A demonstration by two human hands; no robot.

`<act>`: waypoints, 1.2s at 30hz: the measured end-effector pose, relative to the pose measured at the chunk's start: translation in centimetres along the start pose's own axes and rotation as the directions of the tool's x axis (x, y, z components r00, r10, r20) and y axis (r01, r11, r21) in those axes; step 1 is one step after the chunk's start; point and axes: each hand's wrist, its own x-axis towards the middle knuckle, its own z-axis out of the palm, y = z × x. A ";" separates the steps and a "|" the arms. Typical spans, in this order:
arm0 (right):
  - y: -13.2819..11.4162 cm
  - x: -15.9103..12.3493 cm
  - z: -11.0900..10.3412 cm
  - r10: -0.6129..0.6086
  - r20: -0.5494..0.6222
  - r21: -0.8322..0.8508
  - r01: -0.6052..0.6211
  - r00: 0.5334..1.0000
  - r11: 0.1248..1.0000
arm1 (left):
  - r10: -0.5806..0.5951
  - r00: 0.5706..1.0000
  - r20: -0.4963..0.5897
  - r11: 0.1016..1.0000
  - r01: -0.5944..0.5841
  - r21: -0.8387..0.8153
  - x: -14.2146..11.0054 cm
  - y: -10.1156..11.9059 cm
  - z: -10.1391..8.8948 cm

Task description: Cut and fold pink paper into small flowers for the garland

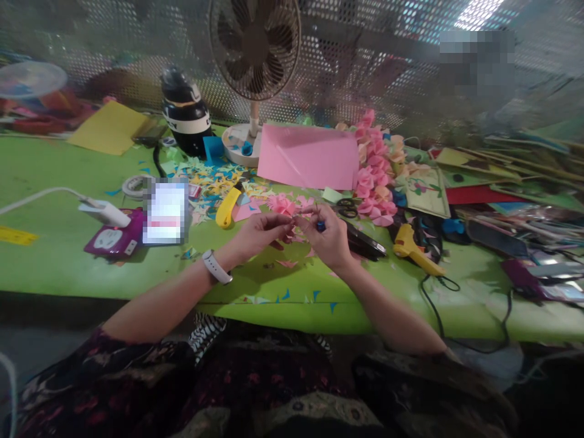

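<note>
Before the pink sheet: left hand, fingertips together; right hand, clamped on one tool; one cutter left, one glue gun right.

Wristband: white strap, left arm, small dark edge
Sleeves: dark, loose, I see pinkish-red blotches on left, muted pattern on right
Top: near-black, floral print, greenish-tan motifs low down, blurry on my feed

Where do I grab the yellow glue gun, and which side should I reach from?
I'd grip the yellow glue gun by its handle, reaching from the near side of the table. The handle slants toward you and to the right, and the black cord trails from that end, so keep your fingers clear of it.
</note>
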 end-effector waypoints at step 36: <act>0.2 -0.7 -1.2 -0.037 0.388 -0.362 0.189 0.921 0.913 | -0.042 0.997 -0.063 0.966 0.024 -0.259 0.4 0.0 0.0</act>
